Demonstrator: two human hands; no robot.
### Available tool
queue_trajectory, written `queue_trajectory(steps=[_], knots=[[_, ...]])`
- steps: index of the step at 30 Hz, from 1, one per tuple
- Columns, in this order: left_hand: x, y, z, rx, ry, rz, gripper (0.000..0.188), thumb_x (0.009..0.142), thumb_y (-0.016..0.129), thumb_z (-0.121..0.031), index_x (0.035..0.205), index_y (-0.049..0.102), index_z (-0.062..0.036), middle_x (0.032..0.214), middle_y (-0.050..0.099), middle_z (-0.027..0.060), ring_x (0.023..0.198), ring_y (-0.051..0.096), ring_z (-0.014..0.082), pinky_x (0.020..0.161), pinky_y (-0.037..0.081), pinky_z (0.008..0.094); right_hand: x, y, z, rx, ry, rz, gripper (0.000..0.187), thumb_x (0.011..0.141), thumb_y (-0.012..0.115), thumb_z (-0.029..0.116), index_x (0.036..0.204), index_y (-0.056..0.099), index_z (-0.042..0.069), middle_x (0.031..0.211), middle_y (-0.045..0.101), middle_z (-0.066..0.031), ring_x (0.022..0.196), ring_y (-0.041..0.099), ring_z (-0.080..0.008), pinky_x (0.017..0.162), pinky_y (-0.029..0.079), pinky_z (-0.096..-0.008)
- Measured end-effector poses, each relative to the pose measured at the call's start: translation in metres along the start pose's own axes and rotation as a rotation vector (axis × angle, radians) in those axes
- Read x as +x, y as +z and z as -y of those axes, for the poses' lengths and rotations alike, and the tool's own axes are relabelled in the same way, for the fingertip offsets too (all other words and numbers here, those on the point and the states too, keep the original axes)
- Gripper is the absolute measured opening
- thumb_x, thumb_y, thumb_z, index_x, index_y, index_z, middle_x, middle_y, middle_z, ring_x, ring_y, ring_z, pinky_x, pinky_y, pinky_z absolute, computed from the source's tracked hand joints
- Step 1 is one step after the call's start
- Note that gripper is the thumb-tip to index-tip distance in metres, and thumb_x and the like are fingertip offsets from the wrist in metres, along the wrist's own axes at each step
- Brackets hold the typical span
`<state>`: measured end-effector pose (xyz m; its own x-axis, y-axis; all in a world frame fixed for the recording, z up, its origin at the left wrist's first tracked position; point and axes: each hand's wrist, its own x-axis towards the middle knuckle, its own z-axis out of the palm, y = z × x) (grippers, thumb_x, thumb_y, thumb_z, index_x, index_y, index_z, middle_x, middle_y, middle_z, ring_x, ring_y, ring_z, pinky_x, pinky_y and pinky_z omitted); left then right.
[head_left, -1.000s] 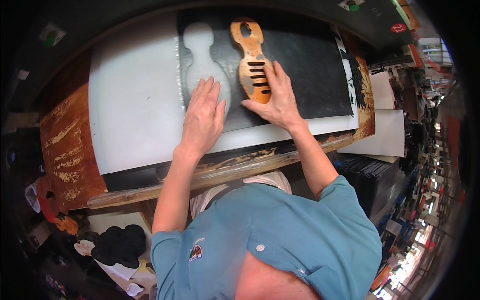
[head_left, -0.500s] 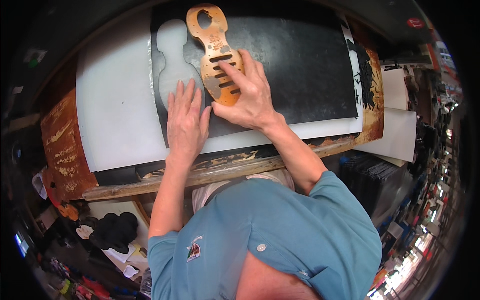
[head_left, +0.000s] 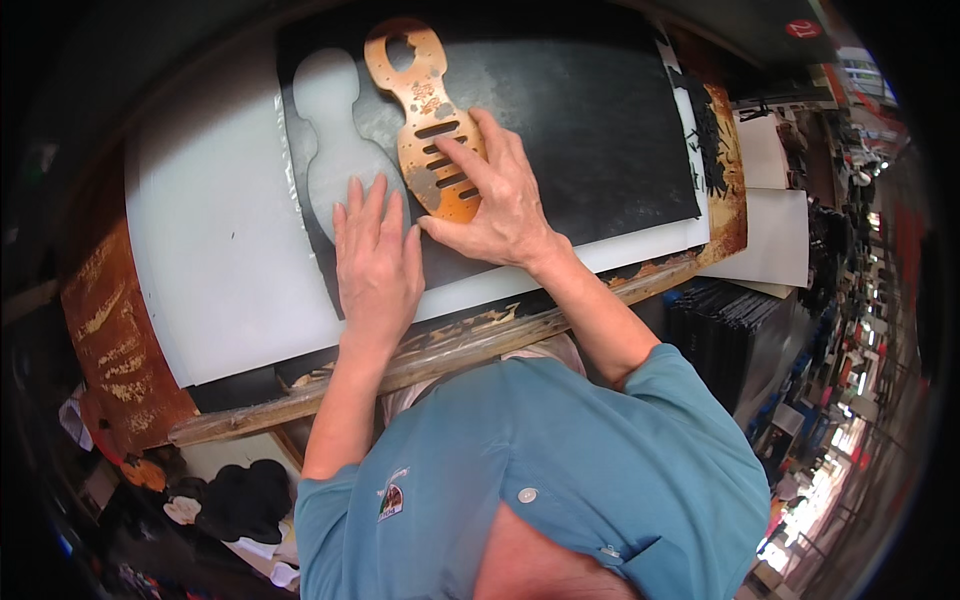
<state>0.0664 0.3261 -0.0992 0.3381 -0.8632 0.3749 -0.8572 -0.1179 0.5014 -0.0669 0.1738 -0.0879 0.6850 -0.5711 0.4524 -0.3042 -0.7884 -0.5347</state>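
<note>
A sole-shaped cutting die (head_left: 428,105), golden-orange with several dark slots and a round hole near its far end, lies on a black sheet (head_left: 590,130). My right hand (head_left: 505,205) grips its near end, thumb at the near left edge, one finger over the slots and the others along the right side. Left of the die, a cut-out of the same outline (head_left: 328,95) in the sheet shows pale. Over the near part of that opening rests my left hand (head_left: 378,255), flat, fingers stretched out, holding nothing.
Beneath the black sheet is a white board (head_left: 215,200) on a worn brown table with a wooden front rail (head_left: 440,370). Black scraps (head_left: 712,150) lie at the right edge. Stacked black sheets (head_left: 725,320) stand right of me, below pale panels (head_left: 765,235).
The whole view has shifted and turned slightly. Both hands keep nearly the same places on the die and the cut-out.
</note>
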Motion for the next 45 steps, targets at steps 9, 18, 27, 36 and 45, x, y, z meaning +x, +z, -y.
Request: queue_trajectory(steps=[9, 18, 27, 36, 45], knots=[[-0.081, -0.026, -0.053, -0.599, 0.003, 0.045, 0.017, 0.091, 0.074, 0.010, 0.105, 0.072, 0.0019, 0.101, 0.078, 0.0192, 0.089, 0.076, 0.0358, 0.082, 0.062, 0.0421, -0.055, -0.044, -0.023, 0.252, 0.145, -0.167, 0.049, 0.089, 0.084, 0.014, 0.132, 0.068, -0.003, 0.133, 0.068, -0.0207, 0.122, 0.067, -0.0363, 0.107, 0.054, -0.0427], [-0.110, 0.024, -0.048, -0.229, 0.148, -0.096, 0.011, 0.090, 0.077, 0.005, 0.090, 0.067, -0.0009, 0.085, 0.072, 0.0168, 0.072, 0.070, 0.0380, 0.066, 0.057, 0.0446, -0.043, -0.113, -0.074, 0.497, 0.269, -0.627, 0.010, 0.105, 0.068, 0.009, 0.097, 0.069, 0.003, 0.088, 0.072, -0.0004, 0.081, 0.065, -0.0083, 0.076, 0.055, -0.0266], [-0.121, 0.026, -0.043, -0.003, 0.042, -0.162, 0.025, 0.097, 0.078, -0.010, 0.079, 0.065, -0.0001, 0.076, 0.065, 0.0184, 0.068, 0.064, 0.0407, 0.063, 0.051, 0.0467, -0.056, -0.221, -0.133, 0.233, 0.138, -0.755, 0.027, 0.105, 0.074, 0.022, 0.090, 0.069, 0.000, 0.071, 0.065, -0.0024, 0.067, 0.056, -0.0089, 0.063, 0.049, -0.0301], [-0.114, 0.025, -0.043, 0.020, -0.025, -0.187, 0.032, 0.098, 0.079, -0.015, 0.076, 0.061, -0.0004, 0.075, 0.064, 0.0171, 0.066, 0.062, 0.0389, 0.064, 0.050, 0.0453, -0.180, -0.126, -0.114, -0.134, -0.030, -0.428, 0.009, 0.085, 0.077, 0.004, 0.081, 0.070, 0.008, 0.076, 0.062, -0.0077, 0.071, 0.058, -0.0313, 0.069, 0.046, -0.0434], [-0.117, 0.027, -0.040, 0.079, -0.032, -0.222, 0.033, 0.097, 0.081, -0.018, 0.077, 0.060, -0.0025, 0.074, 0.063, 0.0150, 0.067, 0.063, 0.0381, 0.063, 0.050, 0.0453, -0.203, -0.115, -0.082, -0.127, -0.141, -0.284, 0.008, 0.085, 0.082, 0.009, 0.082, 0.075, 0.008, 0.079, 0.066, -0.0052, 0.075, 0.066, -0.0272, 0.070, 0.048, -0.0412]])
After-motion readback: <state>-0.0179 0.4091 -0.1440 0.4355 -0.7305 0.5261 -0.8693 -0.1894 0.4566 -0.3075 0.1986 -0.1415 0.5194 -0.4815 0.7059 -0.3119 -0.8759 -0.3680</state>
